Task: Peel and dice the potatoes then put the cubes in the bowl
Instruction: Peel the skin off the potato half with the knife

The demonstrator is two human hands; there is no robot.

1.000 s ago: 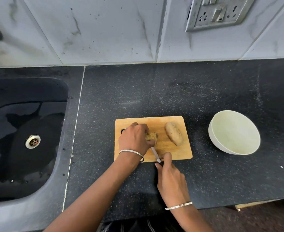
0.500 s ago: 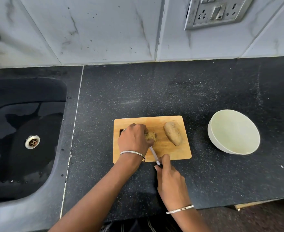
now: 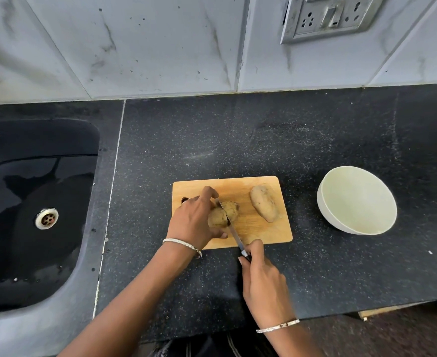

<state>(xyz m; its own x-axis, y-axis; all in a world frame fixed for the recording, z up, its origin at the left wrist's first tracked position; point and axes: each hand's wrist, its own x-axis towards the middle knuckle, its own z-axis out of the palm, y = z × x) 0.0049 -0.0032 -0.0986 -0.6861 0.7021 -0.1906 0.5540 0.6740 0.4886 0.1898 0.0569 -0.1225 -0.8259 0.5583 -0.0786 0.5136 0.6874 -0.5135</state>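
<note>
A wooden board [image 3: 261, 234] lay on the dark counter [image 3: 238, 140]. Everything here is told from that board.

On the left part of the board sat a brown potato [image 3: 231, 211] with its skin on. The left hand [image 3: 194, 222] held it down. Its fingers were curled over the top of the potato and its thumb was tucked under the near side.

Just off the near edge of the board was the right hand [image 3: 263, 284]. Its fingers were wrapped tight round the dark handle of a knife [image 3: 234, 234]. The thin blade reached up onto the board and lay across the middle of the held potato, right beside the left fingers.

On the right part of the board lay a second potato [image 3: 265, 207], long and also in its skin. It touched nothing but the wood.

To the right of the board, a little apart, stood a pale bowl [image 3: 326, 217]. Far to the left of the board was a black sink [image 3: 19, 140].

Each wrist wore a thin silver bangle.
</note>
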